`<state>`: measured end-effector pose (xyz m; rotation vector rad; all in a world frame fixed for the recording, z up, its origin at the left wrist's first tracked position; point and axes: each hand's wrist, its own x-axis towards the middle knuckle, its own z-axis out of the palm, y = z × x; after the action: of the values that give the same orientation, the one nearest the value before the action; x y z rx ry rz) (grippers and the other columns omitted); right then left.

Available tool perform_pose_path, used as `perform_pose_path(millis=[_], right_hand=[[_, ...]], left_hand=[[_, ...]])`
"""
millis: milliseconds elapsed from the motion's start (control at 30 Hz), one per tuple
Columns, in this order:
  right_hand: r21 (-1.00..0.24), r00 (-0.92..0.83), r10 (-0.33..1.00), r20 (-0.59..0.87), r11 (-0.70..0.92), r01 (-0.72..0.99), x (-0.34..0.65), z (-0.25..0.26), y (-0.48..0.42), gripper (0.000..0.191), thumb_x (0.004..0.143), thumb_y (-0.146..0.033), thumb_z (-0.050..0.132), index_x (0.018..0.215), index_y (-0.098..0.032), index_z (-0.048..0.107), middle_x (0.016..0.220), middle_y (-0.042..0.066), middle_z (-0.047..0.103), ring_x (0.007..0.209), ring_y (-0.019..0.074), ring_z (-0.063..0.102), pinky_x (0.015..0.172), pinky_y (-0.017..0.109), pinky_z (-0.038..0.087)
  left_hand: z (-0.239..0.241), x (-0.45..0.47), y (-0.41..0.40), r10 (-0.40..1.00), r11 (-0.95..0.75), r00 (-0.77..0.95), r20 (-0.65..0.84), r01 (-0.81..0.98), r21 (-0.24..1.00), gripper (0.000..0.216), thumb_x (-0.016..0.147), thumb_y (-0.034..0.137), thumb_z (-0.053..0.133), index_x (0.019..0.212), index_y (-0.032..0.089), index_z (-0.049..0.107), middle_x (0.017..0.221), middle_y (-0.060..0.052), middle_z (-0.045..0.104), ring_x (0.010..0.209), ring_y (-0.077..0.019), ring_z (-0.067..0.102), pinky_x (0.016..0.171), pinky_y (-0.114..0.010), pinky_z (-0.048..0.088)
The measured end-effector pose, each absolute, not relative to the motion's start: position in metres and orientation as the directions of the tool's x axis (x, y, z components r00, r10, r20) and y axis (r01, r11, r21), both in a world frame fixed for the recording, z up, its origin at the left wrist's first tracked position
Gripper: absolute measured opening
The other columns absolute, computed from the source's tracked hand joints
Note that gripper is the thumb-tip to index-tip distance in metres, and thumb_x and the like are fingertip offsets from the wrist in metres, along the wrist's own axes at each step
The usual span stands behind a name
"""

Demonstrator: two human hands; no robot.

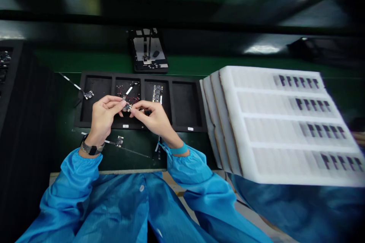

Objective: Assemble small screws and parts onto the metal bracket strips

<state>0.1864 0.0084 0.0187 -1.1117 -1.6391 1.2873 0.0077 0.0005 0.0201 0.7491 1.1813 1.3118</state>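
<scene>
Between my two hands is a small circuit board [127, 108] with a white-labelled flex cable [129, 90] rising from it. My left hand [103, 115] pinches its left side, and the fingertips of my right hand [152, 117] close on its right side. Both hands are above a black compartment tray [186, 102]. Thin red wires with small parts [134, 99] lie in the compartment behind my fingers. In the compartment to the right sits a strip of small boards [157, 93]. Another board with a cable [89, 94] rests at the tray's left edge, and one more board [119, 141] lies in front.
Stacked white foam trays [285, 115] with rows of slots and dark parts stand at the right, overhanging the front edge. An opened black device [150, 51] lies behind the black tray. At far left rises a tall black foam stack [31, 110].
</scene>
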Motion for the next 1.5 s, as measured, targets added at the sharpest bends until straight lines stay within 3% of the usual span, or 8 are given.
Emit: perform_pose_path(millis=[500,767,1233,1367,1500], right_hand=[[-0.946,-0.337,0.941,0.017,0.124,0.299,0.192,0.018,0.008,0.016,0.092,-0.029,0.070,0.081,-0.018,0.076,0.074,0.003,0.076,0.067,0.0162,0.062,0.062,0.028,0.045],[-0.986,-0.381,0.924,-0.043,0.023,0.168,0.196,0.016,0.015,0.028,0.091,-0.046,0.079,0.089,-0.019,0.079,0.082,0.006,0.081,0.077,0.0212,0.072,0.070,0.033,0.052],[-0.985,-0.385,0.922,-0.030,0.038,0.168,0.194,0.013,0.013,0.033,0.091,-0.051,0.080,0.088,-0.018,0.080,0.082,0.007,0.080,0.075,0.0205,0.070,0.067,0.032,0.049],[-0.977,-0.301,0.954,0.011,0.074,0.200,0.191,0.010,0.014,0.022,0.089,-0.041,0.079,0.092,-0.019,0.080,0.091,0.006,0.080,0.079,0.0200,0.068,0.068,0.032,0.050],[-0.958,-0.242,0.968,0.065,0.129,0.256,0.195,0.004,0.021,0.019,0.090,-0.029,0.068,0.104,-0.020,0.077,0.091,0.004,0.075,0.080,0.0184,0.064,0.072,0.032,0.050]], left_hand=[[0.020,0.009,-0.003,0.974,0.150,-0.149,-0.172,-0.147,0.978,0.032,0.067,0.032,0.096,0.082,0.015,0.074,0.070,-0.004,0.076,0.058,-0.0155,0.067,0.055,-0.026,0.053],[0.017,0.008,-0.001,0.973,0.185,-0.099,-0.211,-0.221,0.958,0.033,0.066,0.033,0.096,0.081,0.015,0.073,0.068,-0.004,0.075,0.056,-0.0149,0.067,0.056,-0.027,0.053],[0.015,0.008,-0.002,0.977,0.163,-0.101,-0.187,-0.209,0.964,0.033,0.067,0.033,0.096,0.080,0.016,0.071,0.066,-0.003,0.073,0.056,-0.0141,0.065,0.056,-0.026,0.052],[0.023,0.003,-0.003,0.979,0.081,-0.179,-0.095,-0.081,0.993,0.025,0.073,0.031,0.092,0.084,0.017,0.076,0.077,-0.005,0.077,0.065,-0.0167,0.070,0.061,-0.028,0.054],[0.028,-0.008,-0.004,0.951,-0.052,-0.296,0.091,0.136,0.989,0.013,0.084,0.025,0.082,0.096,0.020,0.082,0.097,-0.007,0.082,0.090,-0.0219,0.075,0.080,-0.031,0.058]])
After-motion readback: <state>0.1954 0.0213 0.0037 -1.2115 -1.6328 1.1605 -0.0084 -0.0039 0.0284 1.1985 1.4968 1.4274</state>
